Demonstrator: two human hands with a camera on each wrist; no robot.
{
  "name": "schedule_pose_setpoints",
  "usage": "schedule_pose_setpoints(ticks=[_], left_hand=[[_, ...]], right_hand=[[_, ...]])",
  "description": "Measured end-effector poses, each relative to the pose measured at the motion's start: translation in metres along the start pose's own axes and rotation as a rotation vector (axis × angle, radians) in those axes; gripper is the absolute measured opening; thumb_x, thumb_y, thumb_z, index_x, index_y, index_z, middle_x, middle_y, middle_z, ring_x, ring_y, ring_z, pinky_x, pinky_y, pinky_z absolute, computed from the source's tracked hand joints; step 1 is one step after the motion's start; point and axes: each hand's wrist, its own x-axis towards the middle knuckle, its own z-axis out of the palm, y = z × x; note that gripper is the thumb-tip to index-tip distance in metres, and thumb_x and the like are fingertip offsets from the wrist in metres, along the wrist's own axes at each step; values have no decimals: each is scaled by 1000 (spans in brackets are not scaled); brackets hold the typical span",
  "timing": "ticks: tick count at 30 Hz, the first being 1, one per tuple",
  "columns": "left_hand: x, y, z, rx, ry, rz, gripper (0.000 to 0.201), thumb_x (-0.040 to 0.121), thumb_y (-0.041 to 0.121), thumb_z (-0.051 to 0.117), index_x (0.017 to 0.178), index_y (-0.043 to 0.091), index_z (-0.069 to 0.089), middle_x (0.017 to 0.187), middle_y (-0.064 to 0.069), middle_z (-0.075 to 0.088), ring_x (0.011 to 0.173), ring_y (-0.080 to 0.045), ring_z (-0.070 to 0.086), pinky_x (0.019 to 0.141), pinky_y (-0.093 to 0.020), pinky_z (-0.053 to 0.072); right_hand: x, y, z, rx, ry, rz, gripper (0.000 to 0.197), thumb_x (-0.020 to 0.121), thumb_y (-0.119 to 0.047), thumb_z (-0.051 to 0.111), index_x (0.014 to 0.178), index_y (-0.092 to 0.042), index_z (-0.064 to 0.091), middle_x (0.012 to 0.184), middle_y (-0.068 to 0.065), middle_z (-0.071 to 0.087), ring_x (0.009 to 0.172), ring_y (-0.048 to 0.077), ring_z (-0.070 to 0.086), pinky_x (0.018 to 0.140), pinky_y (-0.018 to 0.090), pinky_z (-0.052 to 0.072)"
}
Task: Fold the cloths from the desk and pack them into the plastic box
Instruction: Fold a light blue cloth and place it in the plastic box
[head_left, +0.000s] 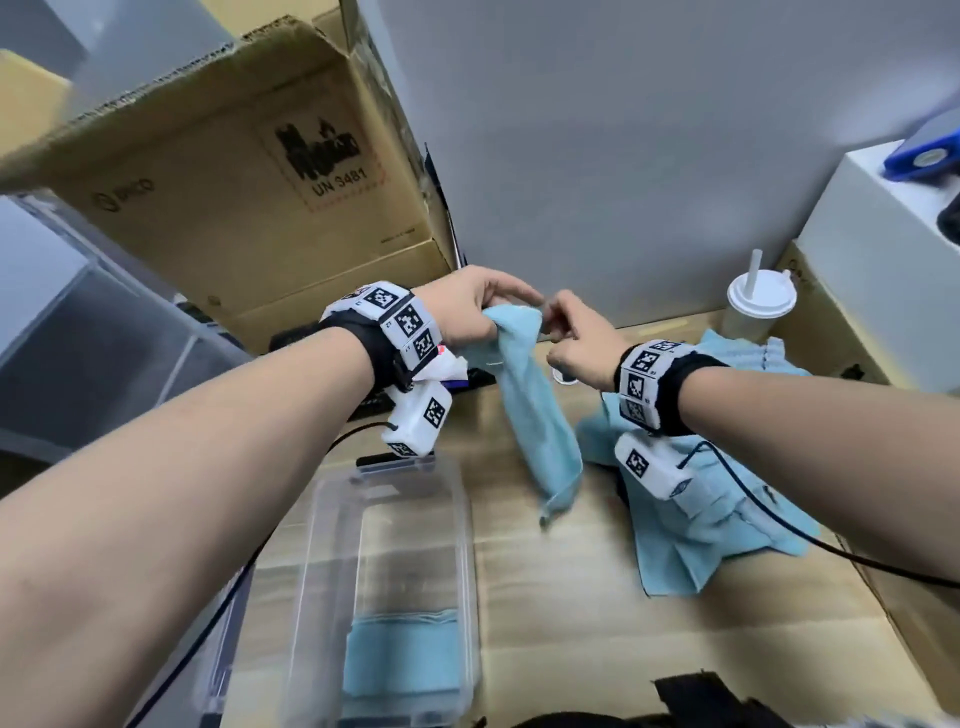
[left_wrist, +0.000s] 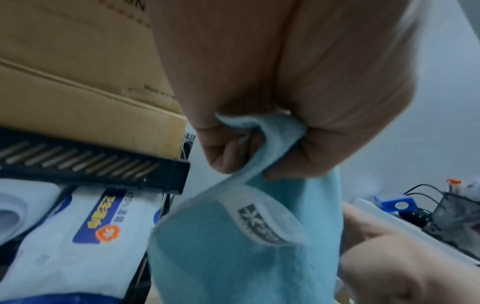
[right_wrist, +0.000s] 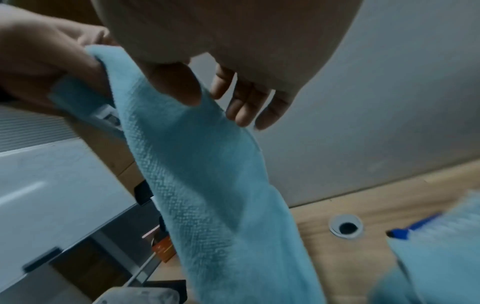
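Midway through the job, a person lifts a light-blue cloth (head_left: 540, 415) clear of the tabletop (head_left: 597, 597), judged to be hunting for its corners so it can hang straight before folding.

Below and to the left of the left hand's grip stands the clear plastic box (head_left: 311, 545), with one folded blue cloth (head_left: 400, 654) already lying flat at its near end; room remains for more.

The left hand (head_left: 467, 306) holds the raised cloth's top edge, thumb and curled fingers (left_wrist: 223, 156) bunched round a gathered fold, as the left wrist view shows; a white woven label (left_wrist: 262, 222) sewn to the hem sits just beneath that grip. The cloth hangs down from it in a narrow, twisted column, its lower tip near the tabletop; whether it touches cannot be told.

Just right of it, the right hand (head_left: 576, 338) meets the same top edge. Its thumb (right_wrist: 176, 82) rests against the fabric and the other fingers are loosely bent beside it; whether it has a real pinch cannot be told.

Below and to the right of the right hand's grip lies a heap of unfolded blue cloths (head_left: 727, 519) on the tabletop, waiting their turn. Farther right stands a lidded drink cup (head_left: 761, 306) with a straw.
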Motion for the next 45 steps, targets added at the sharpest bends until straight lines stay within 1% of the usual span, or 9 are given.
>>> schedule_pose_setpoints(ticks=[4, 9, 14, 19, 25, 29, 34, 39, 45], left_hand=[[-12, 0, -22, 65, -177, -5, 67, 74, -21, 36, 131, 8, 58, 65, 0, 61, 45, -11, 45, 46, -16, 31], [-20, -20, -38, 85, -82, -116, 60, 64, -3, 43, 115, 17, 67, 77, -11, 66, 70, -23, 50, 61, -29, 38], [-32, -45, -54, 451, 177, -268, 27, 73, 6, 63, 92, 22, 74, 83, 3, 74, 67, -12, 60, 55, -20, 49], [-33, -71, -52, 727, 214, -437, 8, 75, 12, 65, 79, 15, 72, 68, 0, 63, 65, -21, 55, 55, -24, 43], [-31, -77, -57, 840, 350, -418, 15, 72, 26, 73, 71, 16, 63, 69, -5, 63, 66, -29, 63, 56, -29, 46], [-26, -72, -57, 722, 328, -416, 31, 72, 33, 81, 73, 7, 65, 73, -9, 68, 68, -27, 64, 59, -32, 49], [-22, -56, -52, 430, 89, -349, 42, 68, 49, 85, 65, 11, 66, 46, 3, 57, 42, -14, 45, 49, -20, 35], [-3, -31, -33, 127, 111, -329, 48, 98, 43, 50, 65, 9, 56, 48, -3, 50, 37, -16, 40, 40, -19, 33], [16, -6, -6, -71, 68, -398, 46, 101, 32, 38, 75, 1, 60, 57, -10, 57, 37, -16, 48, 38, -19, 41]], right_hand=[[15, -27, 12, -46, -175, -152, 68, 62, -6, 56, 127, -24, 55, 112, -7, 57, 91, 2, 58, 66, 17, 45], [25, -31, 15, -457, -281, -20, 18, 69, -24, 74, 84, -25, 64, 105, -2, 61, 95, 20, 58, 82, 27, 48], [27, -11, 7, -758, -207, 106, 27, 69, -48, 71, 86, -28, 66, 86, 0, 66, 89, 27, 63, 82, 35, 54], [25, 5, -14, -805, -61, 126, 9, 81, -20, 59, 87, -23, 53, 95, 8, 65, 93, 33, 64, 73, 31, 47], [26, 5, -46, -820, 217, 234, 23, 87, -19, 52, 109, -14, 55, 104, 18, 64, 91, 39, 62, 71, 35, 44], [26, -8, -63, -705, 258, 305, 14, 79, -15, 55, 90, -7, 60, 90, 19, 65, 75, 36, 59, 65, 33, 44], [24, -19, -62, -349, -108, 465, 24, 80, -9, 68, 60, -2, 56, 48, 10, 50, 35, 17, 41, 42, 19, 34], [30, -28, -42, -69, -11, 208, 15, 76, -20, 77, 76, -8, 68, 65, 4, 62, 55, 16, 54, 52, 27, 47], [21, -54, -14, -141, -29, -58, 11, 76, -12, 75, 79, -11, 64, 71, 1, 61, 59, 11, 52, 58, 24, 46]])
